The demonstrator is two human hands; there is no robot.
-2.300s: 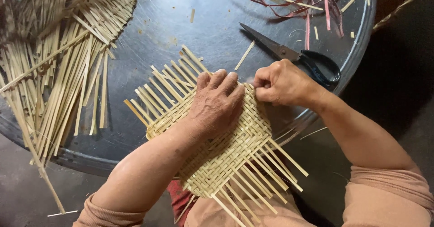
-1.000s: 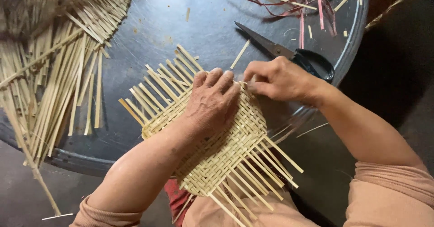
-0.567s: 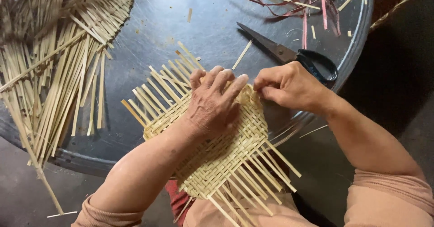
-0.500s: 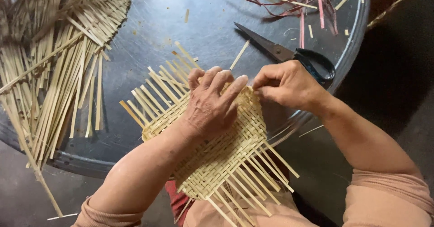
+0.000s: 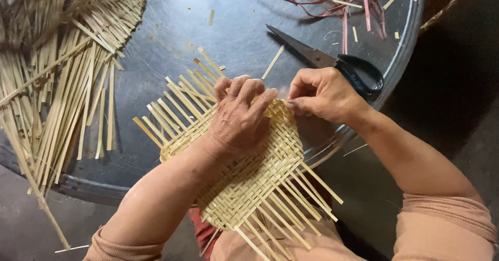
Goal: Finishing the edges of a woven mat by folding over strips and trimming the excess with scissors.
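A woven mat [image 5: 249, 180] of pale bamboo strips lies over the near rim of a round dark metal table [image 5: 208, 37], with loose strip ends sticking out on all sides. My left hand [image 5: 240, 116] presses flat on the mat's far part, fingers spread. My right hand [image 5: 323, 95] pinches the mat's far right edge, fingertips closed on a strip end there.
A heap of loose bamboo strips [image 5: 62, 69] covers the table's left side. Black-handled scissors [image 5: 332, 61] lie just behind my right hand. Red and pale strips [image 5: 338, 1] lie at the back right. A short loose strip [image 5: 273, 62] rests near my fingers.
Both hands stay on the mat. My right hand's fingers have shifted slightly along the far edge; my left hand keeps pressing in the same place.
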